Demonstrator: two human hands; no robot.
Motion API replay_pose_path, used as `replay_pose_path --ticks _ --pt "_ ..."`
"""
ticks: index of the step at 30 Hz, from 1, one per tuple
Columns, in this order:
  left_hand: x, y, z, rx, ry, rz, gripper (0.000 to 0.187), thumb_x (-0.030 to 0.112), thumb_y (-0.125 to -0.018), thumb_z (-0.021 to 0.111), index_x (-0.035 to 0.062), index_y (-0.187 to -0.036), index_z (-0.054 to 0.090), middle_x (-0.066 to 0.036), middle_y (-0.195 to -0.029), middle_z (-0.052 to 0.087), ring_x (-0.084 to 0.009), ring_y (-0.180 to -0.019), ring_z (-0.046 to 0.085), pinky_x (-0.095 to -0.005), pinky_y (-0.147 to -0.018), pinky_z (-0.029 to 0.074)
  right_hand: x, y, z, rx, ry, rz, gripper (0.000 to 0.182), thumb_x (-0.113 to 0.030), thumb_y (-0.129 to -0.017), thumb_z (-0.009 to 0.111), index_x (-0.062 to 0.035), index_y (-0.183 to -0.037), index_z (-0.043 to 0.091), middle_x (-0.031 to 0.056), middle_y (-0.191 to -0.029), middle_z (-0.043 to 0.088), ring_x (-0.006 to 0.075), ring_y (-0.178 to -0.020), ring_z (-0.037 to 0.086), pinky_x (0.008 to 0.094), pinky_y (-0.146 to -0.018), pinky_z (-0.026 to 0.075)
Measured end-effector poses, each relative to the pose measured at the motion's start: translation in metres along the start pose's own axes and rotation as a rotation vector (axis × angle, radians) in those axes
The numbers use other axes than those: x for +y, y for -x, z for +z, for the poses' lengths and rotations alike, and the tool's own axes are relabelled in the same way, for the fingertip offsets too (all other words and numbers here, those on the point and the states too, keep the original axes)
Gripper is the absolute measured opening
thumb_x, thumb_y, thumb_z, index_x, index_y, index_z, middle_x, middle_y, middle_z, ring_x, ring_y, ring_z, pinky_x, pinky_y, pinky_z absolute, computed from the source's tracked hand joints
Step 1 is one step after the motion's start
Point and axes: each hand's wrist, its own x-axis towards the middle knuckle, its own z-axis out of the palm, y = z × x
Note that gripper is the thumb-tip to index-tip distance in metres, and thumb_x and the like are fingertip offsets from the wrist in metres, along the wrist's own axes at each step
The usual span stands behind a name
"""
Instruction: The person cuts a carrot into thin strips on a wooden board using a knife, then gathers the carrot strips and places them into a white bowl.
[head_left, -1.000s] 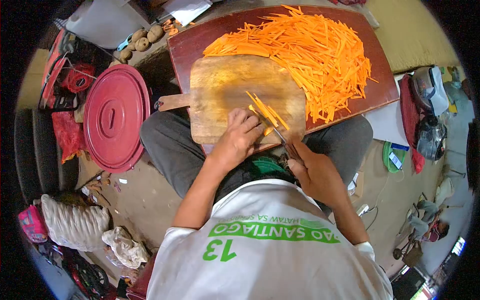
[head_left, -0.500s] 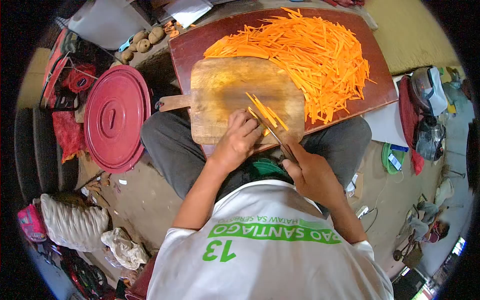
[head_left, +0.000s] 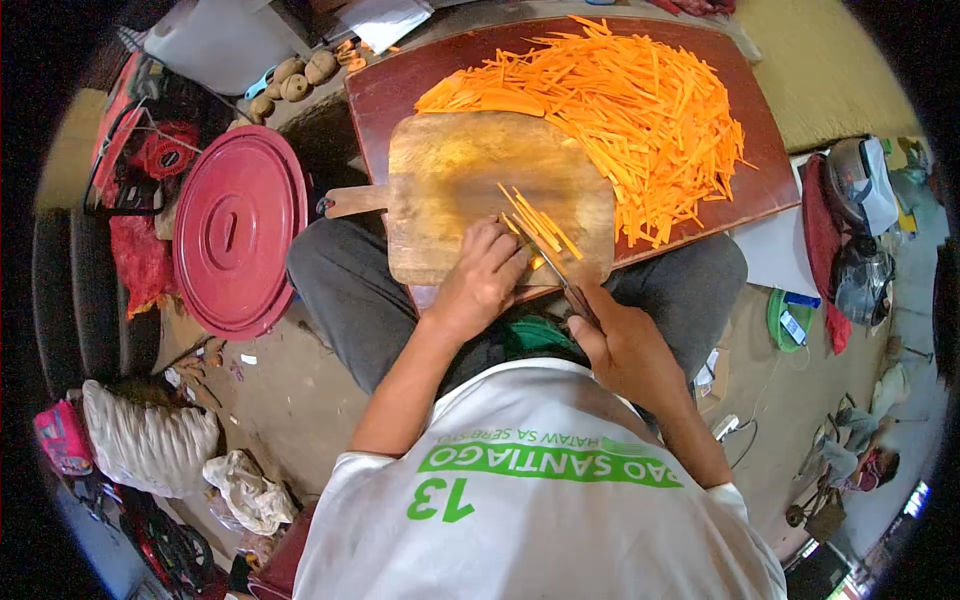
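Observation:
A wooden cutting board (head_left: 450,160) with a handle on its left lies on the near side of a dark red table (head_left: 400,85). My right hand (head_left: 625,340) is closed round the handle of a knife (head_left: 560,280), its blade slanting up and left over the board. Beside the blade my left hand (head_left: 480,280) presses its curled fingers down on a piece of carrot, mostly hidden under them. Thin carrot strips (head_left: 545,225) lie just right of the blade. Behind and to the right of the board spreads a large heap of orange carrot strips (head_left: 650,120).
My legs (head_left: 345,290) are bent under the table's near edge. A round red lid (head_left: 240,230) stands at the left, with several round brown objects (head_left: 294,87) above it. At the right are a green basket (head_left: 785,320) and dark bags. A person sits far off at lower right.
The whole view has shifted slightly. Both hands keep nearly the same place on the board, and the strips beside the blade lie a little differently.

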Motion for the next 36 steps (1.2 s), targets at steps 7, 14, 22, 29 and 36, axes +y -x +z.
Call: replay_pose_path --ticks 7,14,22,29,36 --pt "0.004 -0.003 -0.003 0.008 0.019 -0.011 0.046 0.015 -0.070 0.087 -0.0025 -0.110 0.074 -0.019 -0.110 0.062 -0.0447 -0.116 0.060 -0.0571 -0.105 0.049 0.008 -0.059 0.024 0.167 0.023 -0.288 0.031 -0.020 -0.104 0.064 -0.0006 -0.126 0.056 0.0319 -0.092 0.071 0.0547 -0.089 0.071 0.0627 -0.075 0.056" --pt "0.003 -0.001 -0.001 0.010 0.022 0.001 0.043 0.014 -0.072 0.085 -0.0024 -0.110 0.074 -0.017 -0.108 0.061 -0.0421 -0.113 0.060 -0.0571 -0.106 0.049 0.004 -0.019 0.004 0.067 -0.027 -0.150 0.030 -0.021 -0.105 0.063 -0.0025 -0.128 0.057 0.0321 -0.096 0.072 0.0547 -0.092 0.071 0.0647 -0.077 0.055" --pt "0.004 0.000 0.001 0.004 0.008 -0.004 0.042 0.013 -0.073 0.085 -0.0025 -0.110 0.073 -0.018 -0.109 0.061 -0.0428 -0.115 0.061 -0.0580 -0.108 0.048 0.014 -0.064 0.024 0.130 -0.037 -0.256 0.034 -0.021 -0.106 0.062 -0.0016 -0.134 0.056 0.0326 -0.099 0.072 0.0533 -0.095 0.071 0.0617 -0.079 0.055" --pt "0.005 -0.002 -0.003 0.004 0.030 -0.006 0.038 0.012 -0.072 0.085 -0.0026 -0.105 0.073 -0.019 -0.102 0.059 -0.0444 -0.112 0.061 -0.0572 -0.105 0.051 0.005 -0.039 0.009 0.121 -0.118 -0.221 0.030 -0.021 -0.107 0.063 -0.0011 -0.129 0.059 0.0321 -0.098 0.071 0.0545 -0.097 0.070 0.0589 -0.082 0.056" --pt "-0.003 0.007 0.009 0.026 0.022 0.011 0.059 0.011 -0.062 0.093 -0.0021 -0.116 0.072 -0.021 -0.114 0.066 -0.0487 -0.116 0.063 -0.0602 -0.105 0.052 0.006 -0.032 0.019 0.169 -0.144 -0.238 0.027 -0.021 -0.107 0.063 -0.0001 -0.124 0.060 0.0323 -0.096 0.072 0.0551 -0.099 0.070 0.0601 -0.083 0.056"
